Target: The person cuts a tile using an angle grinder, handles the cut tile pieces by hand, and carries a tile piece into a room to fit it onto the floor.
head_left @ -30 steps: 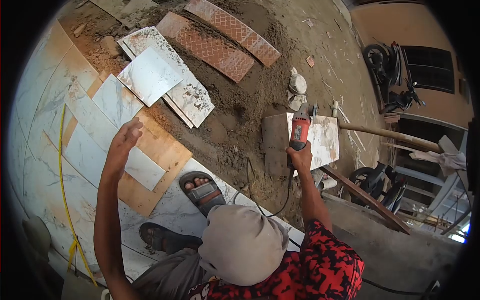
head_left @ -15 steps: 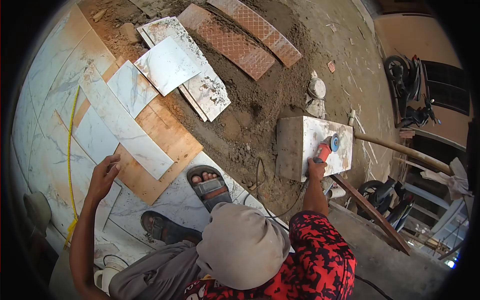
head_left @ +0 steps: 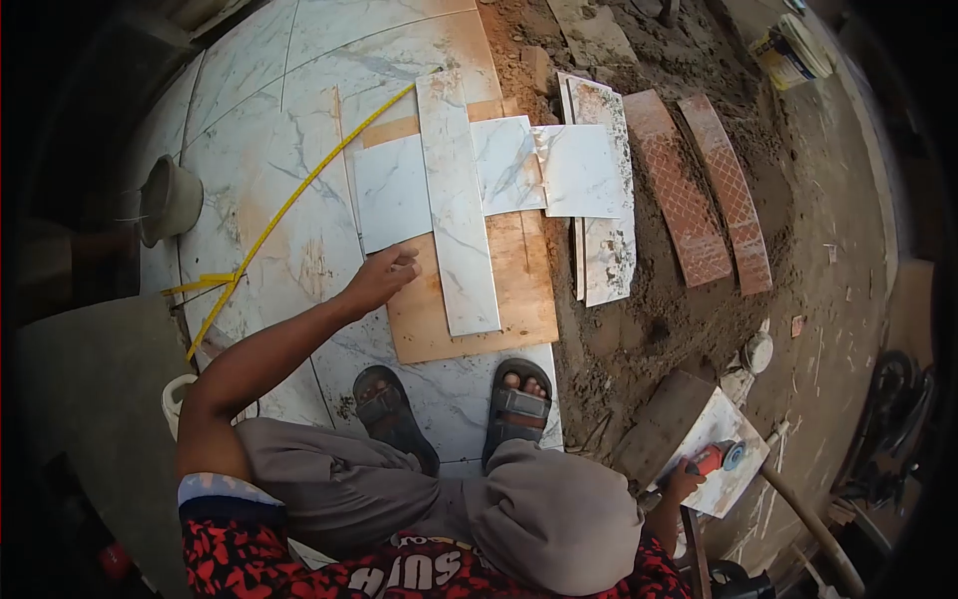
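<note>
My right hand (head_left: 684, 483) is wrapped round a red angle grinder (head_left: 707, 459) with a blue disc, resting on a pale tile-topped block (head_left: 720, 491) at lower right. My left hand (head_left: 387, 278) hovers over the edge of a brown board (head_left: 419, 317), its fingers loosely bent and holding nothing. Just beyond that hand is a square marble-look tile (head_left: 392, 195). A long narrow tile strip (head_left: 461, 230) lies across the board, to the right of the hand. Two more cut tiles, one white-veined (head_left: 507, 165) and one square (head_left: 579, 170), sit farther right.
A yellow measuring tape (head_left: 289, 208) curves over the tiled floor (head_left: 244, 130). On the left stands a grey bucket (head_left: 170, 203). Dirty tile pieces (head_left: 609, 262) and patterned reddish tiles (head_left: 677, 190) lie on the soil. A wooden pole (head_left: 813, 524) extends past the block.
My view has swung left, bringing the tiles to the centre. My left hand has come closer to the long strip. The grinder remains in my right hand on the block.
</note>
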{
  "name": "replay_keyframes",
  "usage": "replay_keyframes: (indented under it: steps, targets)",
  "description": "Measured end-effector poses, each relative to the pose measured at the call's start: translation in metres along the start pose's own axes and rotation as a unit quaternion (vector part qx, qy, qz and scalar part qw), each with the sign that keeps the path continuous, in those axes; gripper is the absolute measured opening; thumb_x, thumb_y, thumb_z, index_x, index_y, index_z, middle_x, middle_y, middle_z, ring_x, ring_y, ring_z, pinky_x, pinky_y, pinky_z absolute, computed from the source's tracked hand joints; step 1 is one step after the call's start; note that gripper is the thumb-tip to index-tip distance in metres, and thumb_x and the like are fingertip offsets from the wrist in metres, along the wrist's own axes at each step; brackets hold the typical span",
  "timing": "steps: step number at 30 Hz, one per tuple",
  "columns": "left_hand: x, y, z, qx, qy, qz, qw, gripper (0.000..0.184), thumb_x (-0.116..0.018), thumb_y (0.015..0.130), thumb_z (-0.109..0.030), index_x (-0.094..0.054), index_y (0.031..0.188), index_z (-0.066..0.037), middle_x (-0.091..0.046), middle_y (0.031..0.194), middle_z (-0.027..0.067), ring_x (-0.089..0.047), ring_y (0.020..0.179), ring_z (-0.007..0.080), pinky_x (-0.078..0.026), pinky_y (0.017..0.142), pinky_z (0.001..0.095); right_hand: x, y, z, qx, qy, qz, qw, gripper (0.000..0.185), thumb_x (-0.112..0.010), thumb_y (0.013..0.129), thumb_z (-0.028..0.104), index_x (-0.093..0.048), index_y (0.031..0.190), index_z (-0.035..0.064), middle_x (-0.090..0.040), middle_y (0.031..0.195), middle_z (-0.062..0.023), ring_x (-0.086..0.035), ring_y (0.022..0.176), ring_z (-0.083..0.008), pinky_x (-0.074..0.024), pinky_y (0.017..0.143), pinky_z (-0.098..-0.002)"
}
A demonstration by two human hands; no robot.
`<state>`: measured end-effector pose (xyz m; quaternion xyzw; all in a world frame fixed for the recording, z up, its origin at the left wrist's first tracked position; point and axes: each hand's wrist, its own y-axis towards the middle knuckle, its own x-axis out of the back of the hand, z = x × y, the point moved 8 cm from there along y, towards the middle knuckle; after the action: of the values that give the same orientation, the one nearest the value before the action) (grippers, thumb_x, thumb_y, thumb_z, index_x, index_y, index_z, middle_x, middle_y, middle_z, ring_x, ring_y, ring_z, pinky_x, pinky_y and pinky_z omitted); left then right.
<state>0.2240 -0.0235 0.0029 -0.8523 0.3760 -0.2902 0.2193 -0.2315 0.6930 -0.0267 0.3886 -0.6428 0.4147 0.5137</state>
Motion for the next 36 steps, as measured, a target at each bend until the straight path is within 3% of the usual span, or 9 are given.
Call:
replay_keyframes:
  steps: [4,6,15,20,22,27,30,32,36]
  targets:
    - [-0.019,0.016,0.001,0.081,-0.096,0.019,0.992,0.055,-0.064,0.092,-0.031,-0.045,0.13,0.005,-0.058,0.106,0.0127,-0.057,0.092,0.0163,-0.049,0.078,0.0292,0.027,-0.027,0.046,0.045,-0.157,-0.023,0.986,0.089,-0.065,0.085,0.051,-0.026,0.144,-0.0025,-0.04,0.142,-0.0323,-0.047,0.122,-0.0536,-0.0446,0.097,-0.0566]
    - [-0.033,0.028,0.008,0.071,-0.108,0.019,0.991,0.055,-0.065,0.091,-0.03,-0.044,0.128,0.005,-0.057,0.104,0.0119,-0.057,0.09,0.016,-0.049,0.076,0.0292,0.031,-0.062,0.12,0.375,-0.115,-0.124,0.911,0.077,-0.065,0.088,0.038,-0.03,0.145,-0.0005,-0.036,0.146,-0.0285,-0.04,0.13,-0.0497,-0.0399,0.103,-0.0537]
    - [-0.055,0.04,0.023,0.138,-0.188,-0.058,0.971,0.064,-0.066,0.09,-0.025,-0.027,0.134,0.0,-0.055,0.104,0.0128,-0.058,0.089,0.0177,-0.05,0.073,0.032,0.039,-0.429,0.445,0.737,0.257,0.215,0.587,0.059,-0.065,0.088,0.018,-0.042,0.137,-0.006,-0.044,0.137,-0.0315,-0.045,0.127,-0.0454,-0.0382,0.106,-0.0476]
    - [-0.057,0.039,0.032,0.201,-0.253,-0.079,0.943,0.053,-0.063,0.092,-0.025,-0.035,0.131,-0.001,-0.057,0.105,0.0099,-0.06,0.084,0.0179,-0.051,0.073,0.0338,0.018,-0.472,0.508,0.677,0.298,0.269,0.617,0.061,-0.064,0.087,0.023,-0.042,0.133,-0.0105,-0.053,0.126,-0.0333,-0.053,0.117,-0.042,-0.0434,0.099,-0.0436]
    - [-0.057,0.043,0.031,0.187,-0.265,-0.045,0.945,0.045,-0.061,0.092,-0.024,-0.041,0.126,-0.001,-0.058,0.103,0.0091,-0.06,0.083,0.0174,-0.051,0.071,0.033,-0.012,-0.462,0.512,0.504,0.277,0.443,0.688,0.052,-0.062,0.089,0.027,-0.051,0.124,-0.0104,-0.063,0.111,-0.0286,-0.062,0.103,-0.0378,-0.0471,0.092,-0.0412]
    - [-0.045,0.036,-0.003,0.06,-0.224,0.067,0.97,0.028,-0.052,0.09,-0.017,-0.056,0.111,0.001,-0.06,0.093,0.0076,-0.061,0.087,0.0152,-0.052,0.072,0.0308,-0.011,-0.437,0.52,0.474,0.322,0.42,0.704,0.041,-0.058,0.095,0.032,-0.062,0.094,-0.0088,-0.064,0.082,-0.01,-0.054,0.076,-0.0146,-0.0456,0.07,-0.0323]
    - [0.009,0.067,-0.036,-0.214,0.158,-0.072,0.961,0.039,-0.062,0.087,-0.015,-0.054,0.122,0.0,-0.062,0.108,0.0169,-0.063,0.1,0.0265,-0.05,0.087,0.0371,0.0,-0.405,0.508,0.505,0.287,0.384,0.717,0.051,-0.056,0.095,0.039,-0.064,0.099,-0.0112,-0.067,0.088,-0.0217,-0.062,0.08,-0.0243,-0.0478,0.075,-0.0392]
    - [0.05,0.089,-0.061,-0.239,0.235,-0.119,0.934,0.063,-0.072,0.081,-0.021,-0.046,0.136,-0.006,-0.049,0.135,0.0247,-0.052,0.123,0.0359,-0.044,0.101,0.0438,0.004,-0.382,0.487,0.463,0.39,0.385,0.697,0.042,-0.058,0.097,0.038,-0.063,0.09,-0.0032,-0.054,0.074,0.0003,-0.043,0.07,-0.0088,-0.0379,0.063,-0.0286]
    - [0.078,0.144,-0.082,-0.175,0.448,-0.128,0.867,0.112,-0.086,0.066,-0.032,-0.018,0.154,-0.017,-0.022,0.156,0.0249,-0.026,0.142,0.0441,-0.025,0.112,0.0611,0.029,-0.333,0.441,0.435,0.336,0.348,0.759,0.046,-0.056,0.098,0.04,-0.06,0.087,-0.0055,-0.054,0.077,-0.0049,-0.043,0.073,-0.0134,-0.0401,0.066,-0.0319]
